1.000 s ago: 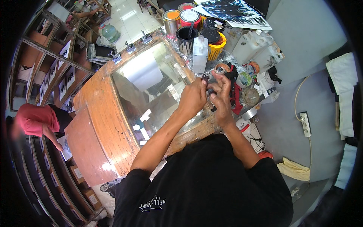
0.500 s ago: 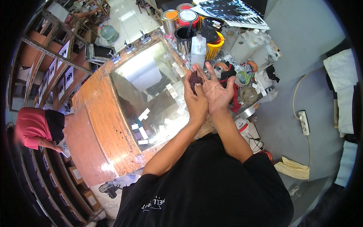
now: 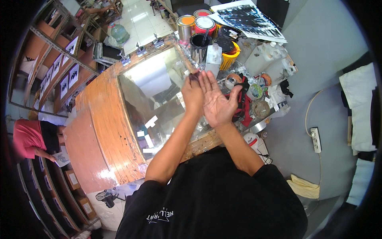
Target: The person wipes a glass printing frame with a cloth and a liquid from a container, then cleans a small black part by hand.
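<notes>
My left hand (image 3: pixel 191 96) is closed on a crumpled dark maroon cloth (image 3: pixel 194 76), of which only a little shows at the fingertips. Beside it, my right hand (image 3: pixel 217 104) lies palm up with its fingers stretched out and the thumb apart. It holds nothing. The fingertips of both hands are close together, over the right edge of a glass pane (image 3: pixel 153 104) set in a wooden table. Just past the right fingers stands a whitish plastic bottle (image 3: pixel 213 59).
Paint cans, including an orange-topped can (image 3: pixel 186 28), a black-smeared pot (image 3: pixel 199 47) and a yellow bucket (image 3: pixel 230 59), crowd the far right. Tape rolls (image 3: pixel 260 108) lie nearer. Metal clamps (image 3: pixel 141 50) line the table's far edge. A person in a red shirt (image 3: pixel 28 137) bends at the left.
My left hand has drawn left and toward me with the cloth, away from the right palm. The right hand has shifted slightly left. At the left, the person's sheet shows more fully.
</notes>
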`<state>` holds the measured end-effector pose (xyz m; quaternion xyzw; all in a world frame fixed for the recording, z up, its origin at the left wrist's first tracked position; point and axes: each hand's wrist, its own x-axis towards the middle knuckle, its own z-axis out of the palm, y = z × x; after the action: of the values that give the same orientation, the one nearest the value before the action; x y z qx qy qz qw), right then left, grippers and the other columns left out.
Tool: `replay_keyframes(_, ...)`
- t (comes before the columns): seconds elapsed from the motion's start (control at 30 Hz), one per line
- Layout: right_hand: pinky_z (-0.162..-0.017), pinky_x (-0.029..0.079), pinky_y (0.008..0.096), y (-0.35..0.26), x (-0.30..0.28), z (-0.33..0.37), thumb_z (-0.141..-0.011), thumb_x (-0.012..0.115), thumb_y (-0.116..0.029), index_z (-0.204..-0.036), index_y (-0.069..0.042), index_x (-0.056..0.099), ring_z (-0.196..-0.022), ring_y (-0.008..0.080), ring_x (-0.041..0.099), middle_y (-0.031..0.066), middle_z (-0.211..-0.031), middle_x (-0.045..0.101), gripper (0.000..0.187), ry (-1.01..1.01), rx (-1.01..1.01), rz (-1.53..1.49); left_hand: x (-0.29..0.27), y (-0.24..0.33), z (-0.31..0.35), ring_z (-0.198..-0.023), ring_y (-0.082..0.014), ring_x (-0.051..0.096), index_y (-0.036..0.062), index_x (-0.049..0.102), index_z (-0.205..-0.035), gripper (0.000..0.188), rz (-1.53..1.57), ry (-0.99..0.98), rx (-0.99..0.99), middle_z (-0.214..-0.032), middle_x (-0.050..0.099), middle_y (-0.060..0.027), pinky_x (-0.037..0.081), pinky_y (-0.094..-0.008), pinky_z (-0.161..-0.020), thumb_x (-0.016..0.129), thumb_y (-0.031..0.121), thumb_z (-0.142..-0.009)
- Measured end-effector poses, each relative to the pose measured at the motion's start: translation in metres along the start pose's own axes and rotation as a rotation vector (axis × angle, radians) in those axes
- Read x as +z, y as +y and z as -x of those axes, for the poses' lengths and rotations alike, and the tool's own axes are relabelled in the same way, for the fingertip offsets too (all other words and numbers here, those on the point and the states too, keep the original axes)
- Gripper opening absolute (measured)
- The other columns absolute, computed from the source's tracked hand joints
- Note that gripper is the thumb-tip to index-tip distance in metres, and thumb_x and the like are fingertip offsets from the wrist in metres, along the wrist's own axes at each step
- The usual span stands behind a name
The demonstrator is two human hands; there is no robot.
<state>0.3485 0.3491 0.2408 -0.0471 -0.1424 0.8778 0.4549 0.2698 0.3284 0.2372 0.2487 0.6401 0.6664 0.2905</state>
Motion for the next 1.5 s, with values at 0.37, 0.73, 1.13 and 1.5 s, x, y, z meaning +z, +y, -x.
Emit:
replay_keyframes(0.37,-0.124,0.006,0.037,0.033,0.009,0.01,-0.085,0.012,-0.088,-0.159,-0.005,0.02,-0.153,0.0213,0.014,0.0071,-0.166,0.019,0.111,-0.193,0.173,0.263,-0.034,0.008,-0.031,-0.119,-0.0334,0.062,-0.0074,0.057,-0.129,0.037,0.149,0.043,-0.213,-0.123,0.065,-0.0253,0.046,-0.0385,-0.102,0.042,0.011,-0.1)
replay_keyframes(0.73,-0.122,0.009,0.0327,0.07,-0.004,0.001,-0.083,0.004,-0.088,-0.161,-0.008,0.012,-0.152,0.0203,0.015,0.0059,-0.167,0.014,0.111,-0.266,0.293,0.729,-0.066,0.007,-0.011,-0.117,-0.0227,0.059,-0.0054,0.046,-0.144,0.044,0.369,0.14,-0.313,-0.133,0.059,-0.016,0.046,-0.0323,-0.1,0.04,0.008,-0.102)
replay_keyframes(1.13,-0.123,0.019,0.0365,0.127,0.015,0.01,-0.104,0.05,-0.013,-0.144,-0.001,0.05,-0.148,0.0208,0.029,0.0111,-0.159,0.037,0.042,-0.463,0.488,0.654,-0.137,0.023,0.024,-0.131,-0.0285,0.048,0.0008,0.044,-0.141,0.049,0.76,0.543,-0.228,-0.147,0.044,-0.012,0.045,-0.0484,-0.103,0.038,0.026,-0.099)
replay_keyframes(1.5,-0.074,0.046,0.0255,0.197,0.032,0.033,-0.105,0.053,-0.032,-0.079,-0.004,0.057,-0.076,0.0095,0.052,0.0006,-0.08,0.058,0.039,-0.19,0.546,0.853,-0.176,-0.01,0.088,-0.125,-0.0232,0.051,-0.0051,0.049,-0.139,0.055,0.195,0.526,0.026,-0.137,0.055,-0.0195,0.037,-0.0362,-0.108,0.025,0.036,-0.111)
